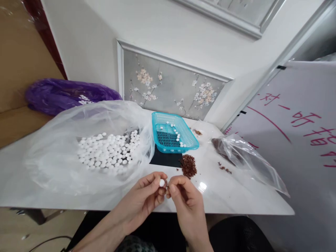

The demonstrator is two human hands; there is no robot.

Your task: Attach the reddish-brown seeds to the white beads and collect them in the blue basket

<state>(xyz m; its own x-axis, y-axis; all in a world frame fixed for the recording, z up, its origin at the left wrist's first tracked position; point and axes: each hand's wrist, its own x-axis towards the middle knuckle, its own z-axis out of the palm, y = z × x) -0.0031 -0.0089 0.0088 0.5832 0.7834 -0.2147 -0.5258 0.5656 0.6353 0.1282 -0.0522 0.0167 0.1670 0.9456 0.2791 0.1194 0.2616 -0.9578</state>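
Observation:
A small white ball [162,182] is pinched between the thumb and fingers of my left hand [147,192], above the table's front edge. Close beside it, my right hand [185,196] has its thumb and forefinger pressed together; whatever they pinch is too small to make out. Beyond my hands lies a heap of small reddish-brown pieces [189,166]. Behind that, a blue plastic basket [174,149] holds several white balls along its right side. Many more white balls [105,152] fill a large clear plastic bag [52,168] at the left.
A black flat sheet [168,159] lies partly under the basket. To the right, a clear bag [244,157] holds brown material, with loose brown bits [225,169] beside it. A purple bag [70,92] sits at the back left. A whiteboard [296,140] stands along the right side.

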